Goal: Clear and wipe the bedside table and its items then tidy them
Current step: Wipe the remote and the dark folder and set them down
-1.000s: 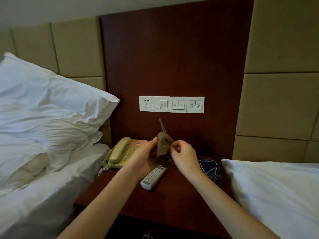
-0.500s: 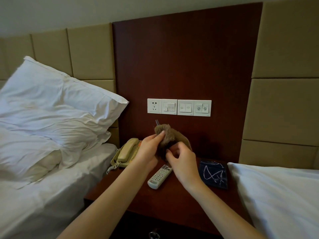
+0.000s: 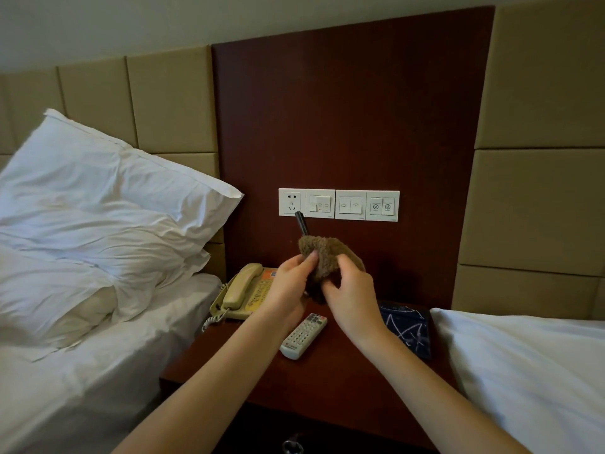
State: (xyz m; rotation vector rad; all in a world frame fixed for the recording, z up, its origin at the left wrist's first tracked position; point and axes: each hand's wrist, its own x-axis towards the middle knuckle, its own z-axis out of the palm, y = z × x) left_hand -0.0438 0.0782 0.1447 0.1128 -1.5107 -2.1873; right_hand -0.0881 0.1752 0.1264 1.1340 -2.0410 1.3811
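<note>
Above the tabletop [image 3: 327,385], in front of the wall switch panel [image 3: 352,205], both hands work a brown fuzzy cloth [image 3: 329,252] around a dark pen [image 3: 301,222]. Only the pen's top end shows, tilted up-left. Its tip overlaps the socket plate [image 3: 291,202] in view; touching or not, cannot tell.

Risks, as judged:
- The pen is slim and mostly buried in cloth. A loose pinch while rubbing could let it slide out and drop onto the telephone [image 3: 244,293] or remote control [image 3: 304,335] below.
- The tip points toward the socket plate, so a push forward could jab it.
- The cloth's lower end hangs by the right hand. It could drag over the remote control and nudge it toward the front edge.
- A dark blue pouch [image 3: 406,329] lies at the tabletop's right, beside the white bedding [image 3: 523,371]. It is apart from the hands, so low risk.

Grip:
- The left hand [image 3: 289,285] has thumb and fingers together on the cloth's upper fold, pinching it. The pen shaft is probably inside, but it is hidden, so not certain.
- The right hand [image 3: 353,299] has fingers curled in, clamped on the cloth's lower part.
- Neither grip is spread apart, and the hands are just beside each other.

Telephone, remote control and pouch all sit on the tabletop, not yet cleared. A white pillow [image 3: 98,208] lies on the left bed.
</note>
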